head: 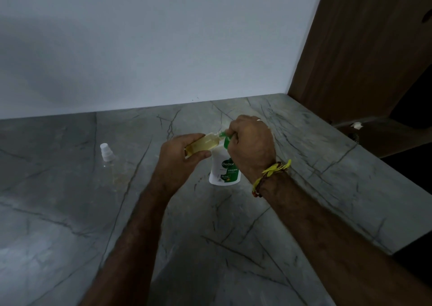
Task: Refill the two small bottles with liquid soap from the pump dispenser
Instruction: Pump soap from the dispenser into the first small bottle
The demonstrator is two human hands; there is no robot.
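Observation:
A white pump dispenser (224, 170) with a green label and green pump head stands on the grey marble counter (70, 224). My left hand (181, 159) holds a small clear bottle (203, 145) of yellow liquid, tilted on its side, its mouth against the green nozzle. My right hand (251, 149) is closed over the pump head from above. A second small clear bottle (109, 163) with a white spray cap stands upright on the counter to the left, apart from both hands.
A white wall runs behind the counter. A brown wooden panel (357, 48) rises at the right. The counter's right edge (385, 212) drops into a dark gap, where a small white object (356, 125) lies on a lower ledge.

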